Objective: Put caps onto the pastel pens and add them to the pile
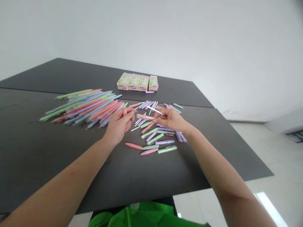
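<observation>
My right hand is closed on two things: a pink pen barrel with a see-through end, pointing left, and a thin white refill slanting up and left above it. Facing it across a small gap, my left hand has its fingers curled round a small pink pen part, mostly hidden by the fingers. Beneath and around both hands lie loose pen parts: green barrels, purple barrels, and several white refills. Pink and green pieces lie nearest me.
A big heap of pastel pens spreads over the left of the dark table. Several small pink-and-green boxes stand in a row at the back, a purple piece before them. A white wall rises behind; the table's right edge slants toward the floor.
</observation>
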The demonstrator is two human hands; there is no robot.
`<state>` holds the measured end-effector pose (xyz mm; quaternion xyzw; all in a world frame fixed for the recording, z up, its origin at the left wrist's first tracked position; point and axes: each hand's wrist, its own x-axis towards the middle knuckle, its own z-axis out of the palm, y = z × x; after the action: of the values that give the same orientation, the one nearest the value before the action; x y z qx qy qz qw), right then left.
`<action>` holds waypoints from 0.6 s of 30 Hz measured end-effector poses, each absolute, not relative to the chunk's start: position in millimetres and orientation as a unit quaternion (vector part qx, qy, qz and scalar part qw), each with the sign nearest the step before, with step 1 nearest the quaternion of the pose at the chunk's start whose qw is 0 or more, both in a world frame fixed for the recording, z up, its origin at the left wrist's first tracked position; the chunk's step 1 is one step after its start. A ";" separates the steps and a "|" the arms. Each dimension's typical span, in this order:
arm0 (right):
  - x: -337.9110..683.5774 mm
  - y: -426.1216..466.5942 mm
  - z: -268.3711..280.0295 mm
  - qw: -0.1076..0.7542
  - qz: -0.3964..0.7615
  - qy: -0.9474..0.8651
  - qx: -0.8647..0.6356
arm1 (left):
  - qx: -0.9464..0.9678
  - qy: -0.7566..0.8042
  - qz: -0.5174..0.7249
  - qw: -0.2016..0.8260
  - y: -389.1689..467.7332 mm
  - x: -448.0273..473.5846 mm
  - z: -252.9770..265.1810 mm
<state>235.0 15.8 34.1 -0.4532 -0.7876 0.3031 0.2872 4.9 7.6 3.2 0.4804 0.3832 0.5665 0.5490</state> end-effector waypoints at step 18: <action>241.9 -2.9 13.7 0.368 0.366 -0.701 -0.489 | 0.463 0.361 0.453 0.671 2.2 10.3 -4.3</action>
<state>241.9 -2.9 13.7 -0.4891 -0.7010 0.3659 0.3680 10.3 2.2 -4.3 0.4632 0.3607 0.4530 0.6709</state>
